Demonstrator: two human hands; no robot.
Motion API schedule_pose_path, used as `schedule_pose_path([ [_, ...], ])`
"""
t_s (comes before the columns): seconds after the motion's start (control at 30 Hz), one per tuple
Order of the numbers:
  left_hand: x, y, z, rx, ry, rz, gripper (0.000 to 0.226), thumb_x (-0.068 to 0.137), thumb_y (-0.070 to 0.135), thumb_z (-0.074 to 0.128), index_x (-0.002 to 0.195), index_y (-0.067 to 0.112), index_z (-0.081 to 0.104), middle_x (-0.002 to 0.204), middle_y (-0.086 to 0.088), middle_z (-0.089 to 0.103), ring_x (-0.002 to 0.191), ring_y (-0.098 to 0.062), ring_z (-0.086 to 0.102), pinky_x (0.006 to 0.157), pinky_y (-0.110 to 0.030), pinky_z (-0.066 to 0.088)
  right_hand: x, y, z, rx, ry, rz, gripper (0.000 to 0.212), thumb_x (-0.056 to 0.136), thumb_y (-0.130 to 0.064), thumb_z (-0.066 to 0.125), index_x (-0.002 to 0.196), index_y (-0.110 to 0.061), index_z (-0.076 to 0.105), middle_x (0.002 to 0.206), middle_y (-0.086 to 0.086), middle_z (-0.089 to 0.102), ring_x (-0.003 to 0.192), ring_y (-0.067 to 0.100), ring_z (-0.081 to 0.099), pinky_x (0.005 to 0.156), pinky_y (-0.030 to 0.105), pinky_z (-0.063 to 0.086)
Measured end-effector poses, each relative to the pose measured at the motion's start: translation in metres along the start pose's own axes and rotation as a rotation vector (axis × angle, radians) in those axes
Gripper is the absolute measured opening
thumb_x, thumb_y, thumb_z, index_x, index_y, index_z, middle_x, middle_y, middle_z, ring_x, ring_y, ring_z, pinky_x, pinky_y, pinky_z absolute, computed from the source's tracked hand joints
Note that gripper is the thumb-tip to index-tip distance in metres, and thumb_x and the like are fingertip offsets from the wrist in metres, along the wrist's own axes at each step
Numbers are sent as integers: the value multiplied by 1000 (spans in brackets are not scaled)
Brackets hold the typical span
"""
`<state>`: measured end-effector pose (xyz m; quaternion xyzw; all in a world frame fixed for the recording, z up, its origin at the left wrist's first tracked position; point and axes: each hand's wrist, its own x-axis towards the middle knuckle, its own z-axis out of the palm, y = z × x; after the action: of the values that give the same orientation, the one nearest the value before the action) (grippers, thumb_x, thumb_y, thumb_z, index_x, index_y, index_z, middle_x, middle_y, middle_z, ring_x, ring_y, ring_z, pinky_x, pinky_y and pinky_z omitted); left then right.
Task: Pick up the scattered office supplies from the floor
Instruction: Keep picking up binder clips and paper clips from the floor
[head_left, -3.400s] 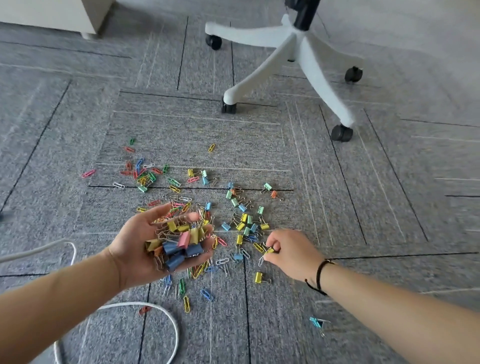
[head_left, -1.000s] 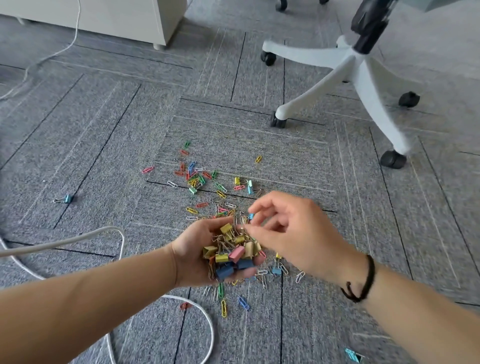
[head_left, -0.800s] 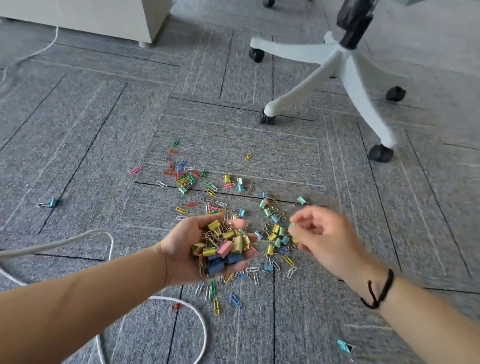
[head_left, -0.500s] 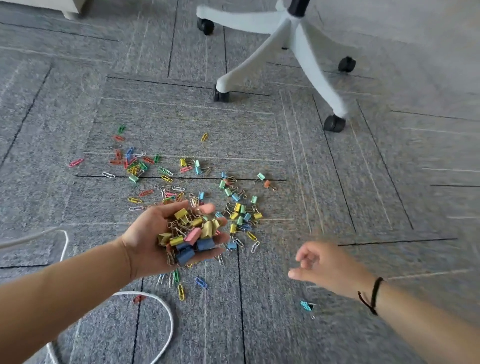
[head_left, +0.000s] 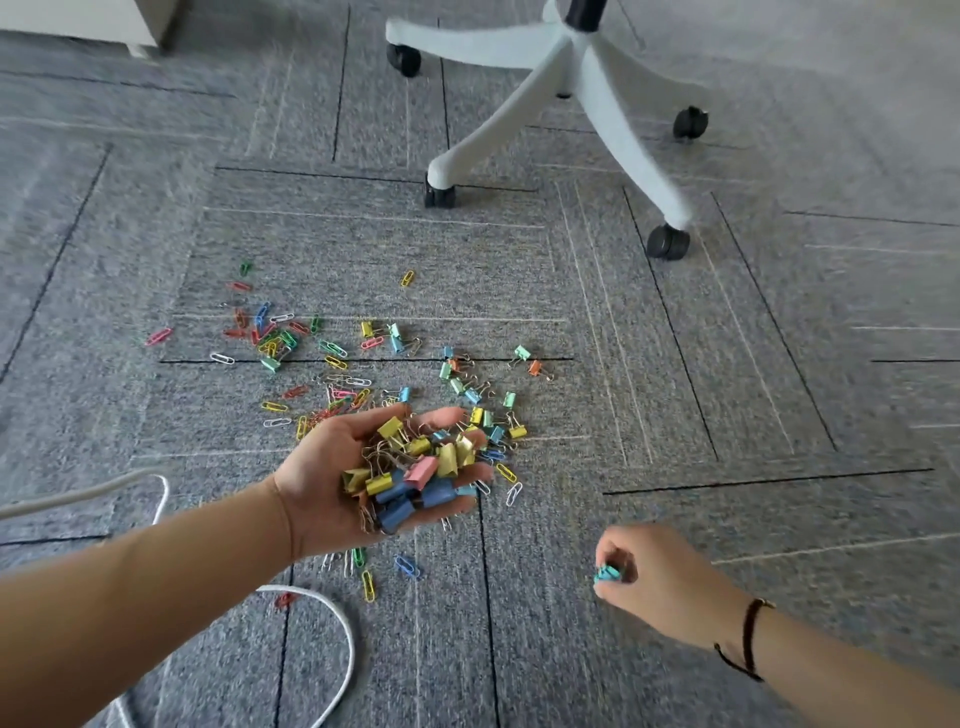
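My left hand (head_left: 332, 483) is palm up above the carpet and cups a heap of coloured binder clips (head_left: 415, 478). Low at the right, my right hand (head_left: 660, 582) pinches a single teal binder clip (head_left: 607, 573) at the carpet. Several more binder clips (head_left: 483, 395) lie scattered beyond my left hand. Coloured paper clips (head_left: 275, 338) are strewn further left, and a few paper clips (head_left: 374, 571) lie just under my left hand.
A white office chair base (head_left: 571, 93) with black castors stands at the back, its nearest castor (head_left: 439, 195) just beyond the clips. A white cable (head_left: 332, 623) loops over the grey carpet at the lower left. A white cabinet corner (head_left: 130, 26) is at the top left.
My right hand left the heap in my left palm, swung right and down to the lone teal clip and closed its fingers on it. The left hand kept its load.
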<state>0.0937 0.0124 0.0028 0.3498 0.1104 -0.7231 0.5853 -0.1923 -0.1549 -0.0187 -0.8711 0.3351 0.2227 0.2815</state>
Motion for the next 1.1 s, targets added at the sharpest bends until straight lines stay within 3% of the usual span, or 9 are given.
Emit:
schedule_pose_path([
  [0.1, -7, 3, -4, 5, 0, 0, 52, 103, 40, 38, 134, 10, 66, 144, -19, 57, 132, -42, 55, 117, -58, 34, 11, -50, -37, 204, 138, -79, 12, 85, -28, 78, 85, -27, 66, 72, -12, 66, 62, 0, 59, 56, 14, 46],
  [0.27, -14, 6, -8, 14, 20, 13, 46, 100, 39, 45, 125, 9, 70, 134, -22, 63, 121, -42, 63, 112, -59, 41, 16, -158, -85, 425, 252, -394, 15, 82, -23, 82, 83, -24, 67, 63, -19, 65, 44, 1, 47, 44, 11, 32],
  [0.43, -19, 8, -2, 87, 40, 24, 42, 90, 30, 45, 85, 4, 78, 91, -20, 73, 77, -33, 73, 68, -44, 62, 26, -212, -72, 332, 260, -556, 17, 78, -27, 84, 84, -22, 69, 67, -19, 55, 64, -2, 55, 60, 8, 39],
  [0.5, -23, 8, -2, 103, 45, 17, 41, 89, 31, 45, 83, 6, 78, 90, -20, 72, 78, -33, 72, 72, -45, 61, 30, -212, -67, 340, 259, -577, 22, 77, -32, 84, 92, -25, 70, 74, -20, 58, 64, 1, 58, 69, 8, 46],
  [0.57, -26, 9, -4, 103, 38, 6, 41, 91, 36, 49, 95, 7, 78, 100, -21, 72, 90, -36, 72, 90, -53, 56, 31, -205, -69, 400, 242, -556, 29, 79, -37, 82, 103, -27, 69, 83, -16, 64, 60, 9, 63, 70, 16, 56],
  [0.7, -28, 13, -14, 45, 36, -3, 48, 98, 41, 49, 131, 9, 64, 135, -22, 63, 121, -43, 63, 110, -57, 42, 46, -164, -77, 513, 370, -410, 25, 89, -33, 73, 110, -23, 64, 96, -11, 66, 52, 5, 54, 42, 21, 41],
  [0.87, -30, 19, -22, -5, 23, 35, 49, 98, 39, 45, 136, 13, 62, 141, -22, 60, 129, -43, 56, 120, -57, 28, 81, -86, -64, 414, 423, -33, 19, 91, -31, 69, 108, -24, 66, 95, -10, 66, 80, 9, 65, 64, 17, 48],
  [0.97, -31, 22, -22, -12, 42, 63, 42, 96, 36, 47, 116, 14, 77, 139, -22, 61, 124, -44, 60, 119, -58, 31, 88, -62, -49, 348, 316, 33, 29, 90, -38, 71, 115, -26, 64, 99, -12, 65, 74, 7, 66, 60, 18, 49],
  [1.1, -31, 23, -24, -27, 43, 96, 43, 98, 32, 44, 122, 13, 73, 136, -23, 63, 114, -44, 67, 97, -62, 51, 87, -61, -33, 278, 227, -50, 36, 87, -42, 73, 118, -28, 61, 100, -16, 59, 80, 7, 63, 68, 20, 53],
])
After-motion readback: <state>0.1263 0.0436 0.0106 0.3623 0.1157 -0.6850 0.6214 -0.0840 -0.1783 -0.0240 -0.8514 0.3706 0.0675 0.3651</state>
